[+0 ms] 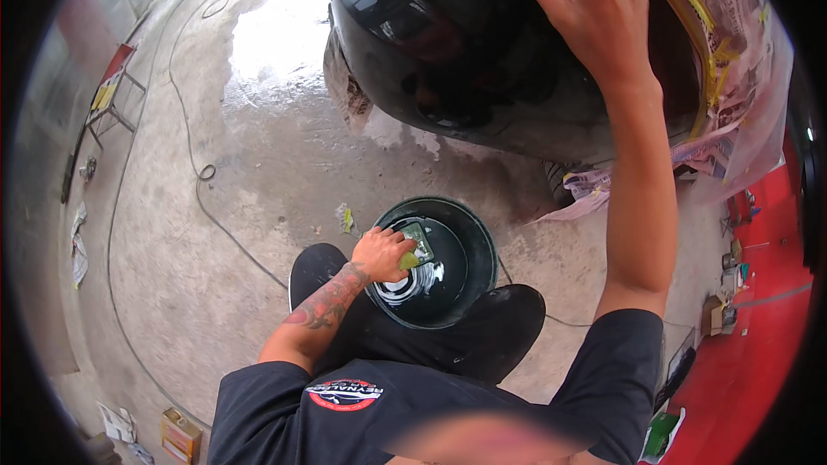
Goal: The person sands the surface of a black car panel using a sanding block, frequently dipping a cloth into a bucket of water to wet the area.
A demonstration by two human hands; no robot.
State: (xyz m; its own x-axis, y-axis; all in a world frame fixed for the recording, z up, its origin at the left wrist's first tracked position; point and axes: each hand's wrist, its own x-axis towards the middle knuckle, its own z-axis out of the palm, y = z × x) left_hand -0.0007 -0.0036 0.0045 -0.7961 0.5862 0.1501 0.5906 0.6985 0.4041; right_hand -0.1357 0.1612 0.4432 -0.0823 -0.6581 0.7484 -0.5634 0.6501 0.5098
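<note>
Block (417, 244), green with a yellowish near part and sponge-like, lay beneath the fingers (399, 238) of the left hand (381, 253), which gripped it across its left side while its far right part stuck out uncovered. It was just inside the far left rim of a bucket (494, 271). The right hand (599, 13) was raised to a glossy black panel (448, 43), by the brownish edge of an opening; its fingers bent over there, partly cut off by the view, and whether they held anything I could not tell.

Below spread a concrete floor (233, 310), wet and shining toward its far edge, with a small yellowish scrap (346, 219) beyond the bucket. A dark cable (185, 112) wound down the floor's left half, and a metal stand (115, 103) stood by its left edge. Printed masking paper (741, 95) and yellow tape (722, 53) hung around the panel's right side. A red surface (749, 327) bordered the floor's right edge.

The round, dark bucket stood between the person's knees, holding dark water (452, 280) with bright ripples near its left rim. A brownish carton (180, 437) sat toward the floor's near left corner, its contents unclear.
</note>
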